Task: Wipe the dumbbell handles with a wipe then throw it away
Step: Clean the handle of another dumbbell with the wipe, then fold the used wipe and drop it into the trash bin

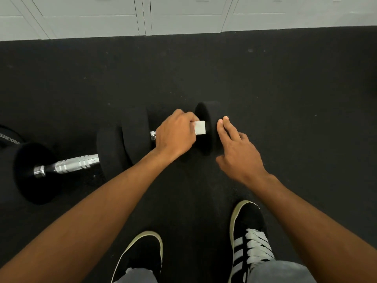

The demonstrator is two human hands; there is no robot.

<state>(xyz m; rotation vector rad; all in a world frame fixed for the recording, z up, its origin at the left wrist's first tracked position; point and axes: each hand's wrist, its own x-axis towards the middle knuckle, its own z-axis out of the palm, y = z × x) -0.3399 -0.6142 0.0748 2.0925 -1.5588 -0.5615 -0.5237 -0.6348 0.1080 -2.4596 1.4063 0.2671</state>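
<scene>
Dumbbell handles are the matter here, and two dumbbells lie on the black rubber floor (265,82) in front of a crouching person. Nearest to the person are two black shoes (247,231) with pale soles, standing toward the near edge of the floor. Beyond them the left hand (175,135) is closed around the handle of the right dumbbell (206,127), with a folded white wipe (199,127) pressed under the fingers against the bar; only a short bright piece of this handle shows at the wrist side. The right hand (238,152) is open and holds nothing, its fingertips resting on the outer black weight, as it seems to keep the dumbbell from rolling. The left dumbbell (67,164) lies just beside, toward the left edge of the floor, its chrome handle bare. Behind everything, along the far edge of the floor, stand white cabinets (183,15). To do this step well, I think the person should wrap the wipe around the whole bar, slide it from one weight to the other while turning the grip, and keep the steadying hand firm. No bin is visible for throwing it away afterwards.
</scene>
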